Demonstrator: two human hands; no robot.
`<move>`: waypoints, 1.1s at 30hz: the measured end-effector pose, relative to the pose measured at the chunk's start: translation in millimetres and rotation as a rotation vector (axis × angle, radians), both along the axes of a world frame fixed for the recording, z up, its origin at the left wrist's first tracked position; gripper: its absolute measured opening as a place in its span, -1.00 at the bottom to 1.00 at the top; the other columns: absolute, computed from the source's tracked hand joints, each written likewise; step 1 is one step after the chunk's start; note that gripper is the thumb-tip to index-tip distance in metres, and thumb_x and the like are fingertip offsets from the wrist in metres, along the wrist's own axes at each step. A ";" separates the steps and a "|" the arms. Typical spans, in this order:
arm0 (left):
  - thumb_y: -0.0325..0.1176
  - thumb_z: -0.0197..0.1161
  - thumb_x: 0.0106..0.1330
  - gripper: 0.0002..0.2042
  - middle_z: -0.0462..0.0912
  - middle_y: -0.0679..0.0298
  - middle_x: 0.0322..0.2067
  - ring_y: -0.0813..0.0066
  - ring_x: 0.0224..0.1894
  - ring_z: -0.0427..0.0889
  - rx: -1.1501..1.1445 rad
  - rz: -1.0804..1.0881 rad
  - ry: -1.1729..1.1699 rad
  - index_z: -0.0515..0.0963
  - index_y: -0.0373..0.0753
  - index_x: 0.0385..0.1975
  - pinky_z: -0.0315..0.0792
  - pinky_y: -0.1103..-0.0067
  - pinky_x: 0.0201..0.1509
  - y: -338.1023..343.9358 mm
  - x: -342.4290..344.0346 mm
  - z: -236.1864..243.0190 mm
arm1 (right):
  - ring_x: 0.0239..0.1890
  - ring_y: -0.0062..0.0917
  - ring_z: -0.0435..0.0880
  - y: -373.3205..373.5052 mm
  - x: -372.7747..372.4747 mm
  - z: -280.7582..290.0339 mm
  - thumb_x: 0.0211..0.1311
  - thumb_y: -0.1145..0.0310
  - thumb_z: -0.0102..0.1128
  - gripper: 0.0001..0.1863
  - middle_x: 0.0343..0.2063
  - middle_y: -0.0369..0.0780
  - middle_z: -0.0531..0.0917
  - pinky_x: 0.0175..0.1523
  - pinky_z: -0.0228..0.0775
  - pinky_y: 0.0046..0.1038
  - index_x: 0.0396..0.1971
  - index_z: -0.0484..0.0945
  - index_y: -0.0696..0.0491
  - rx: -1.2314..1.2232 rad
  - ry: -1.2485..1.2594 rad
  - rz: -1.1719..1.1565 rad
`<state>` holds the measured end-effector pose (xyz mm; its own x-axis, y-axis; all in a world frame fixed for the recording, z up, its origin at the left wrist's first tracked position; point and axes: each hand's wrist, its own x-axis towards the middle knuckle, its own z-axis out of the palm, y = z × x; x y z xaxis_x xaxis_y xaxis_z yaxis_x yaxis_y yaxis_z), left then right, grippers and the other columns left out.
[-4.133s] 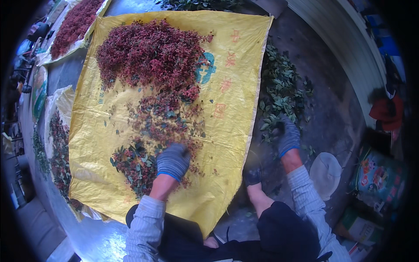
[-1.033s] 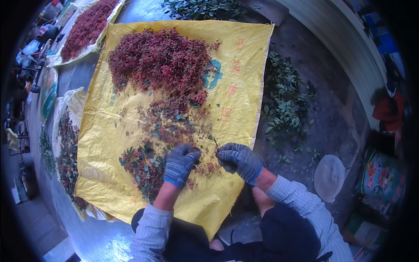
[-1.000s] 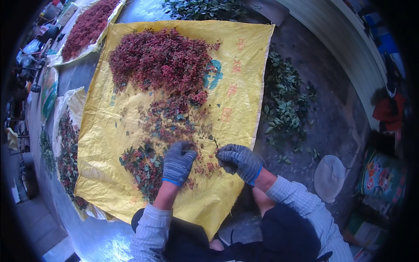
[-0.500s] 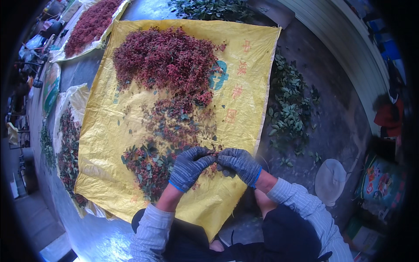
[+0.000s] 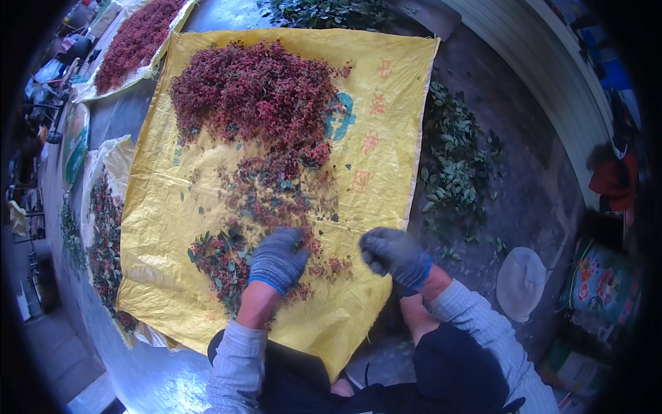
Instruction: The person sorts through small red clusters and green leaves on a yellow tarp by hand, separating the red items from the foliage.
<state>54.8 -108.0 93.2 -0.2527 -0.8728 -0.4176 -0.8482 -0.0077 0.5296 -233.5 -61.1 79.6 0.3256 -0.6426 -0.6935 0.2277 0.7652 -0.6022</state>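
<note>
My left hand [image 5: 278, 261], in a striped grey glove, is over the lower cluster of red berries and green leaves [image 5: 221, 266], fingertips curled down among loose berries; what they grip is hidden. My right hand [image 5: 394, 255], gloved and smeared by motion, is above the right part of the yellow woven sheet [image 5: 152, 248] with its fingers curled; whatever is in them cannot be made out. A large heap of red berry clusters [image 5: 245, 90] covers the sheet's upper part, with scattered berries and small leaves [image 5: 269, 200] below it.
Green leaves [image 5: 455, 159] lie right of the sheet, more [image 5: 317, 12] beyond it. Other berry-laden sheets [image 5: 134, 41] are at left. A pale round object [image 5: 520, 283], a printed bag [image 5: 596, 279] and red cloth [image 5: 612, 181] sit at right, by a corrugated panel [image 5: 538, 76].
My right hand came from the leaves onto the sheet and met my left hand; since half a second ago both have parted, right moving rightward, left slightly leftward. The small stem between them is gone from there.
</note>
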 end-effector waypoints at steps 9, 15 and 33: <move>-0.31 0.38 0.28 -0.81 0.83 0.07 -0.25 0.11 -0.14 0.82 -0.105 0.138 -0.174 0.77 -0.21 -0.17 0.62 0.31 0.00 -30.6 60.7 6.0 | -0.40 -0.62 0.69 43.0 -114.6 -45.2 0.44 0.36 0.32 -0.85 -0.38 -0.28 0.72 -0.36 0.52 -0.57 -0.14 0.69 0.11 -0.362 0.304 -0.345; -0.31 0.56 0.07 -0.68 0.73 0.16 -0.40 0.30 -0.34 0.72 -0.048 0.184 -0.127 0.69 -0.28 -0.21 0.60 0.39 -0.16 -26.5 88.7 0.0 | -0.51 -0.60 0.68 41.1 -124.2 -49.0 0.47 0.33 0.27 -0.89 -0.46 -0.31 0.72 -0.43 0.49 -0.58 -0.22 0.70 0.03 -0.018 0.137 -0.610; -0.63 0.22 0.19 -0.81 0.76 0.23 -0.36 0.48 -0.27 0.71 -0.166 0.495 0.170 0.70 -0.38 -0.23 0.58 0.53 -0.08 -24.6 240.6 -15.3 | -0.50 -0.48 0.68 61.0 -153.4 -108.2 0.43 0.30 0.27 -0.90 -0.34 -0.23 0.76 -0.47 0.50 -0.42 -0.16 0.64 -0.05 0.187 0.133 -0.766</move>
